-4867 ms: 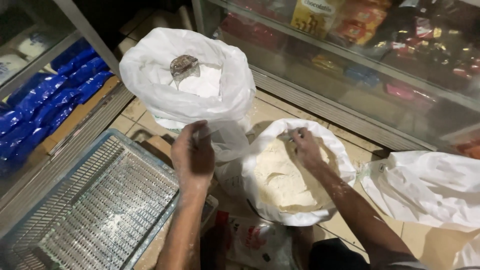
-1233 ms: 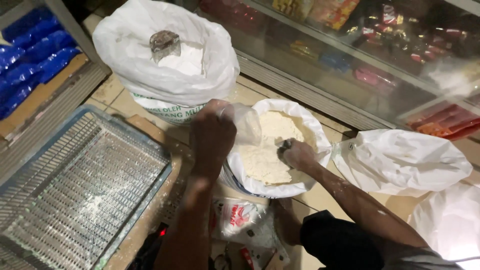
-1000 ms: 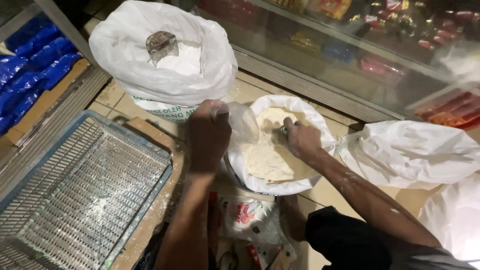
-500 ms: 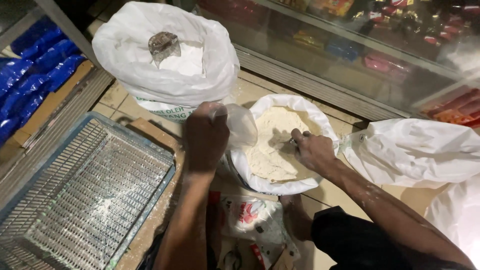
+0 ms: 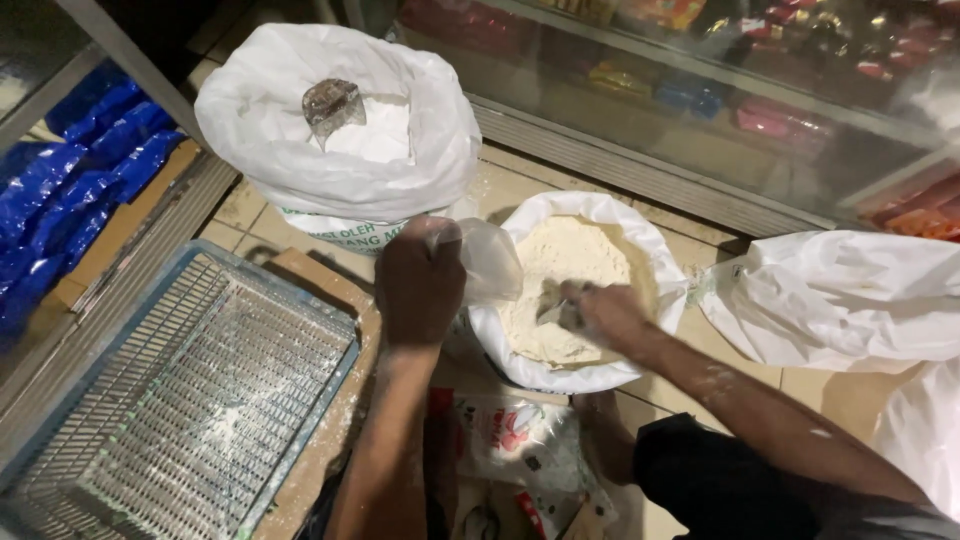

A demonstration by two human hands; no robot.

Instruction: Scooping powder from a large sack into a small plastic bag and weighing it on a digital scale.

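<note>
The left hand [image 5: 420, 285] was closed in a fist around the gathered mouth of a small clear plastic bag [image 5: 490, 262], held over the near-left rim of the open flour sack [image 5: 660, 290] on the tiled floor. The right hand [image 5: 605, 312] was down in the flour [image 5: 565, 270], fingers curled on what looked like a scoop [image 5: 553, 312], mostly hidden. The thin bag would likely handle limp and slippery, light until filled; its rim seemed the surest hold. A second sack [image 5: 300, 150] stood behind, a wire tray [image 5: 180, 400] at the left.

White sacks [image 5: 300, 180], pale flour [image 5: 560, 270], blue packets [image 5: 70, 190].
</note>
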